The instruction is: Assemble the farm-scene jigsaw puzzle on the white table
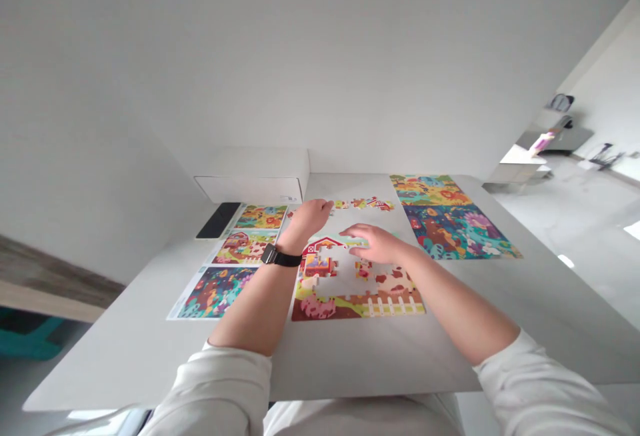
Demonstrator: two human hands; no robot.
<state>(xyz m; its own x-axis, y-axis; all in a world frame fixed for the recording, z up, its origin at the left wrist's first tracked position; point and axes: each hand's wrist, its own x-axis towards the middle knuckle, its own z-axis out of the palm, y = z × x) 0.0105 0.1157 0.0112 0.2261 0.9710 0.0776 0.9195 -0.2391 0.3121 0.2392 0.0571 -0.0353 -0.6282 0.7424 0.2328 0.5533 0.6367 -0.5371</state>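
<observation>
A farm jigsaw puzzle (330, 307) lies partly assembled on the table, with gaps in its middle. Its barn, cow and white fence show. My left hand (311, 217), with a black watch (280, 256) on the wrist, reaches past the puzzle's upper left. Its fingers are curled together beside a row of loose puzzle pieces (359, 203); anything inside them is hidden. Over the puzzle's upper right side hovers my right hand (375, 243), thumb and fingers apart, holding nothing that I can see. Beneath it sits a small piece group (363, 269) within the gap.
Two finished puzzles, a safari one (430, 189) and an undersea one (460, 231), lie at right. On the left are a reference sheet (215, 293) with three pictures and a black phone (219, 221). A white box (250, 188) stands against the wall behind them.
</observation>
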